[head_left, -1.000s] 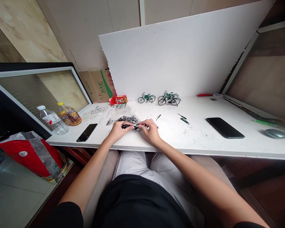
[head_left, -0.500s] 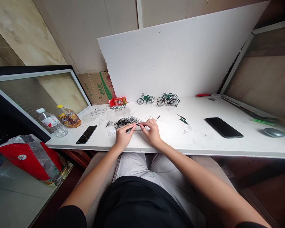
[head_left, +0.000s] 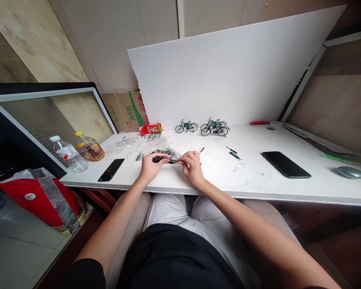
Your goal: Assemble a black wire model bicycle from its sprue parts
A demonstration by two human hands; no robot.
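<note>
Over the white desk, my left hand point(head_left: 150, 167) is closed on a slim dark tool point(head_left: 159, 159) that points toward the right; its exact kind is unclear. Close beside it, my right hand point(head_left: 192, 166) pinches a small dark piece at the tool's tip, mostly covered by the fingers. Just behind both hands lies a tangled heap of thin black plastic parts point(head_left: 167, 151), partly hidden by them. A thin dark rod point(head_left: 201, 150) shows past the right fingers. Farther back stand small green model bicycles, one on its own point(head_left: 186, 127) and a group point(head_left: 214, 127) to its right.
Phones lie at left point(head_left: 111, 170) and right point(head_left: 285, 164), with a grey mouse point(head_left: 351, 172) beyond. A water bottle point(head_left: 68, 154) and a tea bottle point(head_left: 90, 147) stand at left. A red packet point(head_left: 151, 129), parts frames point(head_left: 126, 141) and a small green-handled tool point(head_left: 234, 155) lie about.
My left hand has shifted slightly left and turned, and the dark tool now lies nearly level. My right hand stays close to the same place, still pinching.
</note>
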